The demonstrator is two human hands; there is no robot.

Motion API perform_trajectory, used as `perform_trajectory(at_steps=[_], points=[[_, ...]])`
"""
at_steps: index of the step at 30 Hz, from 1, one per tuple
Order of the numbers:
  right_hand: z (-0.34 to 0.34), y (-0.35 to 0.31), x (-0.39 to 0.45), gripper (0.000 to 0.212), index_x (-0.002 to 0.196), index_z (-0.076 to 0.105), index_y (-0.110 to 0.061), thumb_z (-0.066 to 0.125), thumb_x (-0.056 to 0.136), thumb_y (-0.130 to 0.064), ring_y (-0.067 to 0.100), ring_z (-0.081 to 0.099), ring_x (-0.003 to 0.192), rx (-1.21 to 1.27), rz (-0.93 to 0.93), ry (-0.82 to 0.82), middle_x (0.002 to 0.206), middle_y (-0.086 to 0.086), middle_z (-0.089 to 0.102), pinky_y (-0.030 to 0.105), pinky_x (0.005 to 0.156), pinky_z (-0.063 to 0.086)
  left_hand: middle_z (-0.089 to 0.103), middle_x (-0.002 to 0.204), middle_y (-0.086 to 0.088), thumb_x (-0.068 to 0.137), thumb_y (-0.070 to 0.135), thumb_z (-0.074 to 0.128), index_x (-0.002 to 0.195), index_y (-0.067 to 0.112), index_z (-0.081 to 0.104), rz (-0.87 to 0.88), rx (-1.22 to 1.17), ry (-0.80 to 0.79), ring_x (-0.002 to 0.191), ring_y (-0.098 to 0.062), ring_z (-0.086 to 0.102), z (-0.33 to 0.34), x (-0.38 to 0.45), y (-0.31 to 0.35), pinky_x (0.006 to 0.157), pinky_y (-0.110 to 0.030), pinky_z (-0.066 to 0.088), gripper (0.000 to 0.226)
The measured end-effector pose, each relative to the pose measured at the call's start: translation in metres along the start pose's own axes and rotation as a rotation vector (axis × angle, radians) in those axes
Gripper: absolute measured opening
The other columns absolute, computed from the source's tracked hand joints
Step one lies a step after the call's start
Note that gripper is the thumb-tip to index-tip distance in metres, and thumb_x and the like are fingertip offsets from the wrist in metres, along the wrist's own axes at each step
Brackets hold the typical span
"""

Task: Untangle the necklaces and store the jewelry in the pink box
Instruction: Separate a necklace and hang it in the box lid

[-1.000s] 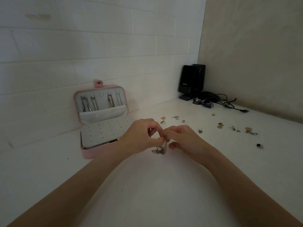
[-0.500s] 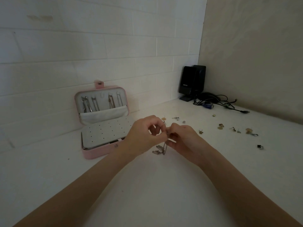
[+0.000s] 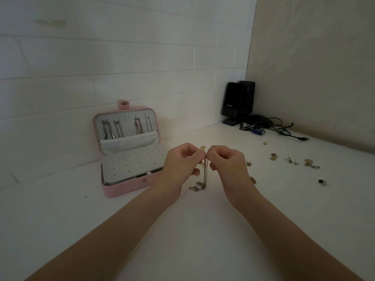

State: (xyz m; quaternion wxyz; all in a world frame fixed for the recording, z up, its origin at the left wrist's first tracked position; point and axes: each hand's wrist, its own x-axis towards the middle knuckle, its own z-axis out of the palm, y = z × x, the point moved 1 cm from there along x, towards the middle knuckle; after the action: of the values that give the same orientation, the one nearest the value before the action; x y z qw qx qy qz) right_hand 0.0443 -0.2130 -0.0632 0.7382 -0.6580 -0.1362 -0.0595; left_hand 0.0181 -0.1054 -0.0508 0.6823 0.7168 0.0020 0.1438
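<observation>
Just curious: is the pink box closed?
No, the pink box lies open, its lid propped up with chains hanging inside.

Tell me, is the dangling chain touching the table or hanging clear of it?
Touching. In the head view the chain, pinched by both hands, drops to the table, where its lower end lies in a small heap.

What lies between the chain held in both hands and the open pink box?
Nothing visible: both hands pinch the chain, and only bare table separates it from the open pink box.

Both hands, left hand (image 3: 180,163) and right hand (image 3: 227,162), pinch a hanging necklace (image 3: 205,173) beside the open pink box (image 3: 129,187).
</observation>
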Motion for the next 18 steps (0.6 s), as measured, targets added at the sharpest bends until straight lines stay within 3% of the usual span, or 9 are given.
perform_trajectory(at_steps=[5,8,13,18], points=[[-0.005,-0.005,0.001,0.008,0.071,0.063,-0.002,0.061,0.078,-0.002,0.008,0.042,0.052,-0.104,-0.026,-0.091,0.056,0.000,0.052,0.016,0.052,0.037,0.055,0.062,0.002,0.083,0.002,0.060,0.064,0.009,0.053,-0.080,-0.056,-0.022,0.061,-0.006,0.053,-0.006,0.001,0.001,0.048,-0.014,0.042,0.022],[-0.006,-0.006,0.003,0.014,0.068,0.060,-0.009,0.065,0.076,0.001,0.004,0.050,0.052,-0.229,-0.123,-0.121,0.059,-0.003,0.058,0.016,0.053,0.040,0.056,0.066,0.000,0.083,0.001,0.061,0.067,0.009,0.055,-0.106,-0.046,-0.023,0.066,-0.007,0.054,-0.010,0.002,0.002,0.049,-0.013,0.043,0.019],[-0.008,-0.005,0.005,0.029,0.077,0.047,-0.018,0.068,0.076,0.001,0.017,0.061,0.063,-0.356,-0.271,-0.154,0.069,-0.003,0.066,0.027,0.064,0.052,0.059,0.062,0.001,0.079,0.001,0.067,0.069,0.012,0.052,-0.081,0.018,0.020,0.047,-0.002,0.052,-0.015,0.007,0.005,0.041,-0.011,0.039,0.021],[-0.009,-0.008,0.006,0.033,0.093,0.045,-0.022,0.067,0.078,-0.002,0.007,0.055,0.069,-0.570,-0.385,-0.201,0.073,-0.009,0.061,0.016,0.063,0.046,0.061,0.056,0.002,0.076,-0.002,0.068,0.066,0.013,0.050,0.027,0.177,0.006,0.040,-0.004,0.049,-0.018,0.009,0.003,0.043,-0.014,0.041,0.026]])
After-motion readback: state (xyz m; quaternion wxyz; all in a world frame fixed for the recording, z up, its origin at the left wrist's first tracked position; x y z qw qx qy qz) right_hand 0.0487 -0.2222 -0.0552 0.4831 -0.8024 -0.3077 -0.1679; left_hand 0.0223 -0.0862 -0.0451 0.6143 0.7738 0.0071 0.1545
